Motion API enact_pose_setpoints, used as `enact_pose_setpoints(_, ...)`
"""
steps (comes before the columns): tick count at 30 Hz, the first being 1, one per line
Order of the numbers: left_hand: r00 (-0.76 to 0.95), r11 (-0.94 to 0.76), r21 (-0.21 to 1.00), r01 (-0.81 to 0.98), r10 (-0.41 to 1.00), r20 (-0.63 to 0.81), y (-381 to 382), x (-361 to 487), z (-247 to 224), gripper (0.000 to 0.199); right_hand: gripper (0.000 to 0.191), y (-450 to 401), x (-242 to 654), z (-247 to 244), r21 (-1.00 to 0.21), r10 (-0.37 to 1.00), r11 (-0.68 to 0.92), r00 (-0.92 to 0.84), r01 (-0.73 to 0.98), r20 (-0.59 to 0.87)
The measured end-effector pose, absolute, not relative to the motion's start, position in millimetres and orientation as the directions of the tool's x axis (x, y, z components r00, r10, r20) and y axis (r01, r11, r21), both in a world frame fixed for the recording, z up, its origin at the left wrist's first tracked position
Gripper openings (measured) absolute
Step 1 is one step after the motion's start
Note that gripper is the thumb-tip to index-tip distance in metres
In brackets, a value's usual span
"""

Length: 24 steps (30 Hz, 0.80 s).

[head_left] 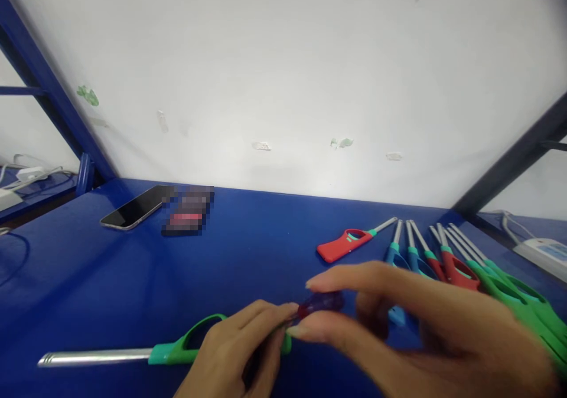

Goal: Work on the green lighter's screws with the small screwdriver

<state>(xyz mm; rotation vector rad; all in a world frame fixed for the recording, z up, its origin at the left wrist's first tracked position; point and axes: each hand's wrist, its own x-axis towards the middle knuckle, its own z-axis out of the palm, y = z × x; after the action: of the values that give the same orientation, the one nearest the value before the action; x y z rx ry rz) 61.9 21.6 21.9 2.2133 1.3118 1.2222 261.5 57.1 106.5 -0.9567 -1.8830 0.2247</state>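
A green lighter with a long silver nozzle lies on the blue table, nozzle pointing left. My left hand covers its handle end, fingers closed around the thin shaft of a small tool. That tool looks like a screwdriver with a dark purple, see-through handle and a red collar. Around its handle, my right hand has thumb and forefinger on either side, slightly blurred. Whether the fingertips touch the handle is hard to tell. The shaft's tip is hidden by my left hand.
On the blue table, a red lighter lies beyond my right hand. Several blue, red and green lighters fan out at the right. A phone and a pixelated dark item lie at the back left, before a white wall.
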Motion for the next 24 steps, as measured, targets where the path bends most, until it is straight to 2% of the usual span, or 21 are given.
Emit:
enact_pose_setpoints(5,0.110,-0.404,0.718,0.567,0.901,0.420,12,60,30,0.033,0.022,60,287,112,-0.550,0.782,0.472,-0.040,0.689,0.622)
enact_pose_setpoints(7,0.106,-0.383,0.768,0.513,0.916,0.387,9,58,31,0.028,0.017,68,290,108,-0.550,0.851,0.422,-0.105,0.721,0.515)
enact_pose_setpoints(9,0.108,-0.397,0.795,0.458,0.913,0.393,7,57,31,0.027,0.012,77,290,100,-0.526,0.895,0.422,-0.247,0.739,0.371)
enact_pose_setpoints(12,0.114,-0.453,0.783,0.427,0.886,0.450,9,58,36,0.025,0.018,87,289,86,-0.449,0.893,0.450,-0.382,0.772,0.238)
enact_pose_setpoints(15,0.147,-0.498,0.693,0.521,0.852,0.502,12,56,43,0.024,0.026,89,291,78,-0.403,0.882,0.464,-0.453,0.789,0.129)
enact_pose_setpoints(18,0.214,-0.446,0.495,0.746,0.863,0.457,12,44,42,0.021,0.032,85,295,77,-0.396,0.889,0.440,-0.454,0.806,0.063)
enact_pose_setpoints(22,0.249,-0.334,0.183,0.925,0.894,0.373,6,12,16,0.052,0.038,80,298,76,-0.390,0.905,0.388,-0.425,0.835,-0.010)
enact_pose_setpoints(24,0.337,-0.389,0.158,0.908,0.900,0.278,4,-1,3,0.052,0.041,79,300,74,-0.388,0.904,0.381,-0.426,0.839,-0.034)
